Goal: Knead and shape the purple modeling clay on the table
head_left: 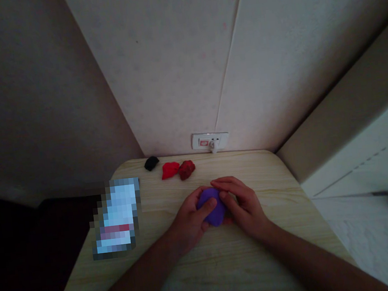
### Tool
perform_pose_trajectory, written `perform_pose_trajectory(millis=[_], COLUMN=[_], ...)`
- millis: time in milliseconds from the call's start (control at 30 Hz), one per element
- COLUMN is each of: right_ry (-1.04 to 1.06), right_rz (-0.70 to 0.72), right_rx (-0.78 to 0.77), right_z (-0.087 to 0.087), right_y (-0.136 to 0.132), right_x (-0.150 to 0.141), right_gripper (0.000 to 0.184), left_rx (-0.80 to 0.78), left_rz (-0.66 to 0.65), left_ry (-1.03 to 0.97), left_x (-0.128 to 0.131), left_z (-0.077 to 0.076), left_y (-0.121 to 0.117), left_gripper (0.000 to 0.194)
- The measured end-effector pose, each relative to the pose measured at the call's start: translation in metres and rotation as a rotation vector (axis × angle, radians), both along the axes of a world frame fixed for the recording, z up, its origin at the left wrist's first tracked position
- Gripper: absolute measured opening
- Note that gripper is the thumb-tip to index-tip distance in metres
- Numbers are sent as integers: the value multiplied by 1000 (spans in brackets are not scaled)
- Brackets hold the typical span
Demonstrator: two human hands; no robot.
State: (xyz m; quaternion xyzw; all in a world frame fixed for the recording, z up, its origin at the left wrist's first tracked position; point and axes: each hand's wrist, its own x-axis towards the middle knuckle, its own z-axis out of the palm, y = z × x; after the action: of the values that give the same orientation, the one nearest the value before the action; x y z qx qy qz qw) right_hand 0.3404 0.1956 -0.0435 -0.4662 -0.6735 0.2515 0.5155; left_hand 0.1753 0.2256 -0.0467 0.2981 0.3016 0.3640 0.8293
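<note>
A smooth purple lump of what looks like modelling clay (214,215) is held between my two hands, low over the middle of the wooden table. My left hand (190,215) grips its left side, the thumb lying across the top and the fingers curled around and under it. At the right edge, my right hand (244,205) is closed against the lump, with its thumb and bent fingers on the clay. The underside is hidden by my hands. Beyond them, toward the wall, lie a bright red lump (170,169), a dark red lump (186,169) and a black lump (151,163).
A phone with a lit, pixelated screen (119,214) lies at the left of the table (257,269). On the wall behind is a socket plate (198,141) with a plug (213,146) in it. A pale cabinet-like surface (358,145) rises on the right.
</note>
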Motion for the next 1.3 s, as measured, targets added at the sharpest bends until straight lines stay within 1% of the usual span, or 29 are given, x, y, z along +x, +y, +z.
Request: perform_pose_trajectory(millis=[167,300,400,467,567,667,867,1033,1200,1300], right_ry=[-42,-93,-119,-125,-73,-9,19,19,27,15], right_rz=[86,83,70,96,139,126,179,161,234,312], right_rx=[3,22,47,40,12,-9,-61,-66,-111,-90], right_z=[4,4,5,6,7,7,6,4,4,7], right_y=[-2,-4,-5,-6,-6,-5,-4,-3,-3,-4], right_x=[-2,-2,-3,-3,-4,-4,-5,-6,-4,-2], right_gripper=[38,38,39,39,37,37,34,36,38,48], left_rx=[16,-6,3,12,26,40,84,116,119,129], left_rz=[29,61,32,20,2,-9,-37,-45,-89,-155], left_ry=[-16,-2,1,4,15,28,28,48,76,83], left_x=[1,1,2,3,3,2,2,1,-3,-6], left_z=[-2,-2,-2,-3,-5,-5,-3,-5,-7,-9], left_y=[3,3,3,3,3,3,3,5,7,9], left_gripper=[43,45,46,47,47,46,44,42,43,45])
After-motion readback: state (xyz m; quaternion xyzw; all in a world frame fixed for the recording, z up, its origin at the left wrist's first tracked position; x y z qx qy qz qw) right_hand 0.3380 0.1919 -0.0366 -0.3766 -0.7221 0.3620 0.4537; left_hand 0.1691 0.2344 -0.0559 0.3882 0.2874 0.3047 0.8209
